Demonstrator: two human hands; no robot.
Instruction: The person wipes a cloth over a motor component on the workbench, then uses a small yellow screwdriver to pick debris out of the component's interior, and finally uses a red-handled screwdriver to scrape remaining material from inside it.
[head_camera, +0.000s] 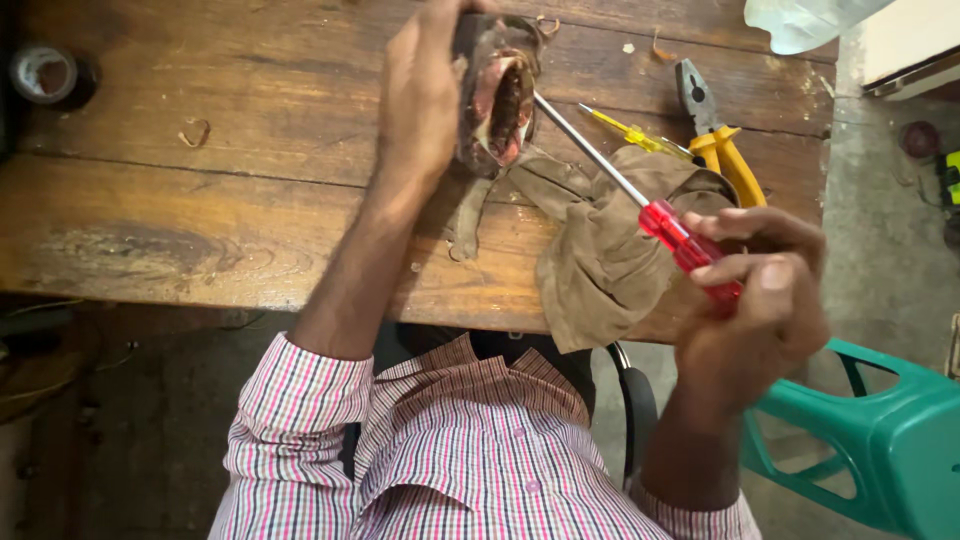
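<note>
My left hand (425, 95) grips a dark, grimy oval part (497, 95) standing on the wooden workbench (200, 200); its open pinkish inside faces right. My right hand (755, 300) holds a screwdriver with a red see-through handle (690, 248). Its long metal shaft (590, 150) runs up and left, and the tip reaches into the part's opening. Under the shaft lies a crumpled brown rag (610, 250), draped over the bench's near edge.
Yellow-handled pliers (715, 135) and a thin yellow screwdriver (630, 133) lie behind the rag. A tape roll (45, 75) sits at the far left. A clear plastic piece (800, 20) is at the top right. A green plastic stool (880, 440) stands at my right.
</note>
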